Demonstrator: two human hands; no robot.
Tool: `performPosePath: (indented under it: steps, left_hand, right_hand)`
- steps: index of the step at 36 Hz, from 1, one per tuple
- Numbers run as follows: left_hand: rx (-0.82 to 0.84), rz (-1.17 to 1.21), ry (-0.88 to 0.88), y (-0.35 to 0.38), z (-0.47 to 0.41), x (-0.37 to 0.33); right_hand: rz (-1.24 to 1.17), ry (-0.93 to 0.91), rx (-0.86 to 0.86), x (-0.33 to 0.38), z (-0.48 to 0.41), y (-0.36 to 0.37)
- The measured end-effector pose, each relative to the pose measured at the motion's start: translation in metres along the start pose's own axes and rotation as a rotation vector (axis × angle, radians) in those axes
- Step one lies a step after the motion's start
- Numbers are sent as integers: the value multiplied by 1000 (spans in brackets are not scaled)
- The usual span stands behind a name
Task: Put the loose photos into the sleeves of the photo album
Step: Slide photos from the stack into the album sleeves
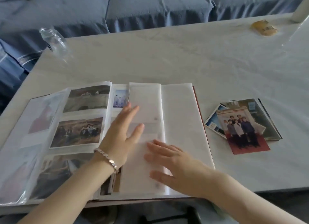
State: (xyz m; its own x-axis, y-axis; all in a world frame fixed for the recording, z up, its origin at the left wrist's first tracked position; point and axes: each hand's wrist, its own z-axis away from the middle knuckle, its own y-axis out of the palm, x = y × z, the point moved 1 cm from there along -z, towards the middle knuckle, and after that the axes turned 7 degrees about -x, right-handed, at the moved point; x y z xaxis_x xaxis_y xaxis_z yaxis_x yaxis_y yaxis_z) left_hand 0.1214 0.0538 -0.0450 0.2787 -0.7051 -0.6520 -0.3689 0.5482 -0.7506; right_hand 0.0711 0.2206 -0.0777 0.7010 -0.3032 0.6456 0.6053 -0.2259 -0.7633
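With the photo album's [182, 123] nine-o'clock pages filled, the left hand [122, 135] and right hand [175, 163] lie flat, empty, on blank sleeves [145, 105]; loose photos [244, 125] wait at three o'clock.

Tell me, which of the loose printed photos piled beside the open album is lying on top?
The upright group portrait with the red floor: it shows whole and uncovered, while the other prints in the pile are partly hidden beneath it.

clear glossy plastic sleeves [15, 173] of album [203, 123], matt white paper pages [180, 123], glossy paper photos [245, 128], smooth pale stone-look table [167, 56] with faint sheen, clear jar [53, 40], glass or plastic, creased blue cloth sofa [133, 6], shiny metal-look bracelet [107, 158]
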Motion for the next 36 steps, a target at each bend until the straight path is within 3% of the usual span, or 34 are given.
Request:
performPosePath:
  steps: [3, 7, 11, 14, 19, 31, 36]
  left_hand:
    - [143, -204, 131, 12, 1, 2]
    - [305, -474, 62, 24, 3, 9]
    - [286, -627, 22, 28, 1, 1]
    - [276, -670, -19, 29, -2, -10]
    - [248, -698, -18, 31, -11, -18]
    - [198, -661, -1, 35, -12, -24]
    - [-142, -208, 86, 49, -13, -29]
  right_hand:
    - [-105, 39, -73, -2, 3, -8]
    - [-65, 209, -227, -17, 18, -39]
    - [169, 478, -359, -51, 42, -70]
    - [351, 718, -351, -72, 59, -84]
    - [407, 990, -312, -84, 71, -82]
    - [412, 1004, -441, -90, 76, -90]
    - [267, 918, -600, -76, 75, -98]
